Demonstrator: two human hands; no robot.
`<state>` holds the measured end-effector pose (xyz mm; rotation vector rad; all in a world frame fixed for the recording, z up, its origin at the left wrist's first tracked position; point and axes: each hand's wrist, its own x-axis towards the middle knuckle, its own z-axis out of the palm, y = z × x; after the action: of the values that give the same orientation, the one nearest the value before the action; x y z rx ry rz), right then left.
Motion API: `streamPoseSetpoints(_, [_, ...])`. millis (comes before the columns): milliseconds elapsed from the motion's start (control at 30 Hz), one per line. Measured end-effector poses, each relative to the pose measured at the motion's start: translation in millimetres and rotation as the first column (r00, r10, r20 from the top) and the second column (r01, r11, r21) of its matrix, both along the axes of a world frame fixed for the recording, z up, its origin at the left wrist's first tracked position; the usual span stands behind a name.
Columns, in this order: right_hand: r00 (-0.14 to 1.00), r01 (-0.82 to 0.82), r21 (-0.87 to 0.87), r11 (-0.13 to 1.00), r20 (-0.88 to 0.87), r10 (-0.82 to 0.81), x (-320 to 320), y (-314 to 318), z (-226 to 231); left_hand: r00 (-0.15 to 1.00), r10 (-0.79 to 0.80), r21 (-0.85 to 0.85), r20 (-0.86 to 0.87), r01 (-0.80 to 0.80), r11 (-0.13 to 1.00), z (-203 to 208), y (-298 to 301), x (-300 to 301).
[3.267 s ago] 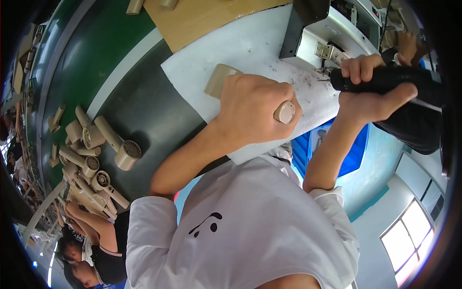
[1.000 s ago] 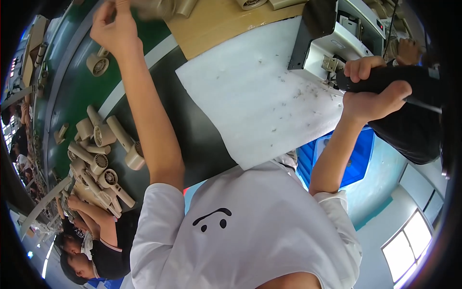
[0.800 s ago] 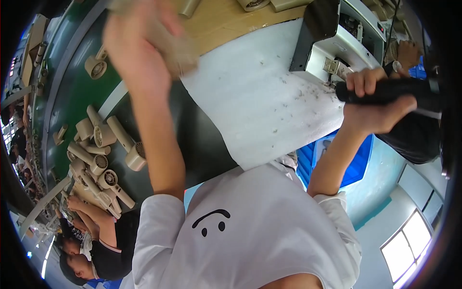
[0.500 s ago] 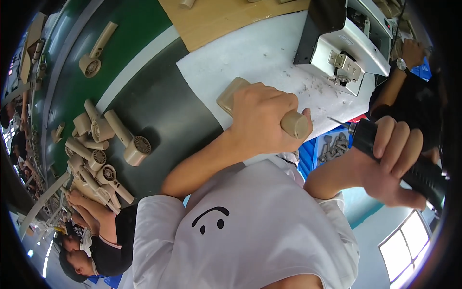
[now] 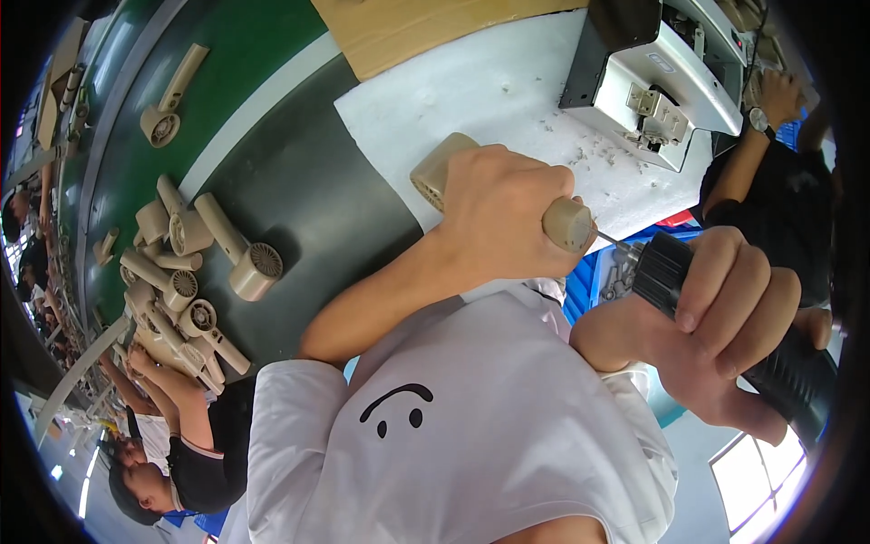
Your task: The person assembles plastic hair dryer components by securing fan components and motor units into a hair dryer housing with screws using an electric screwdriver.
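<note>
I saw the left hand (image 5: 507, 213) clenched round the beige fan (image 5: 442, 170) at frame centre and the right hand (image 5: 725, 317) gripping the black driver (image 5: 663, 274) to its right, whose bit (image 5: 617, 241) might have skidded off the handle end (image 5: 568, 226) if tilted.

My left hand (image 5: 507, 210) grips a beige dryer (image 5: 442, 170); my right hand (image 5: 725, 313), at its four o'clock, a black screwdriver (image 5: 663, 269).

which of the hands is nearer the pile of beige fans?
Left. The left hand, gripping one beige fan, is to the right of the pile; the right hand, holding a black screwdriver, is farther right.
</note>
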<state>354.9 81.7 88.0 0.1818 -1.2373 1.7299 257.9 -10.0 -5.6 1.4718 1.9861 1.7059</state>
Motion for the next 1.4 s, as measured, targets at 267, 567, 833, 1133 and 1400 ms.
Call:
streamPoseSetpoints(267, [0.989,-0.092,0.108,0.990,0.125,0.079,1,6,-4,0.999,-0.046,-0.079,0.000,0.045,0.996,4,-1,-1])
streamPoseSetpoints(567, [0.984,-0.163,0.079,0.983,0.083,0.157,1,18,-10,0.991,-0.112,-0.293,0.071,0.128,0.948,13,-1,-7])
streamPoseSetpoints(833, [0.959,0.156,0.058,0.986,0.230,-0.165,9,99,-38,0.989,-0.089,-0.060,0.122,0.097,0.994,9,4,-18])
streamPoseSetpoints(1133, [0.679,0.499,0.355,0.790,0.406,-0.611,-6,100,-63,0.989,-0.094,-0.081,0.112,0.104,0.991,10,5,-15])
streamPoseSetpoints(1400, [0.977,0.110,-0.133,0.985,0.196,-0.083,13,61,-38,0.993,-0.070,-0.097,0.094,0.080,0.992,3,2,-11])
